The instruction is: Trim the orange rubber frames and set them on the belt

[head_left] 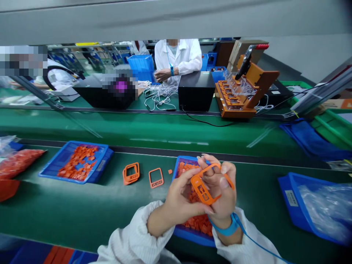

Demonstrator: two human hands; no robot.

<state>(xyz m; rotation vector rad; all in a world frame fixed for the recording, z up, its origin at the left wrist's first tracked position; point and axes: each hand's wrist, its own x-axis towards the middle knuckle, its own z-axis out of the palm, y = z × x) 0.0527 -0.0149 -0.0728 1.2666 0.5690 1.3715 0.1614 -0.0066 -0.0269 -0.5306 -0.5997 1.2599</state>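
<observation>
Both my hands are raised above a blue tray (192,234) of small orange parts near the table's front. My left hand (183,196) pinches the lower side of an orange rubber frame (205,187). My right hand (221,190) curls round the same frame from behind, thumb on its upper right edge. A blue wrist strap (227,228) with a cord sits on my right wrist. Two more orange frames lie on the green mat to the left: a stacked one (131,173) and a single one (156,178).
A second blue tray (102,163) of orange pieces sits at left, beside a clear bag of orange parts (19,161). A blue bin (294,198) with plastic bags stands at right. Across the green belt (165,128) a person in a white coat (178,57) handles white cables by black boxes and an orange fixture (242,91).
</observation>
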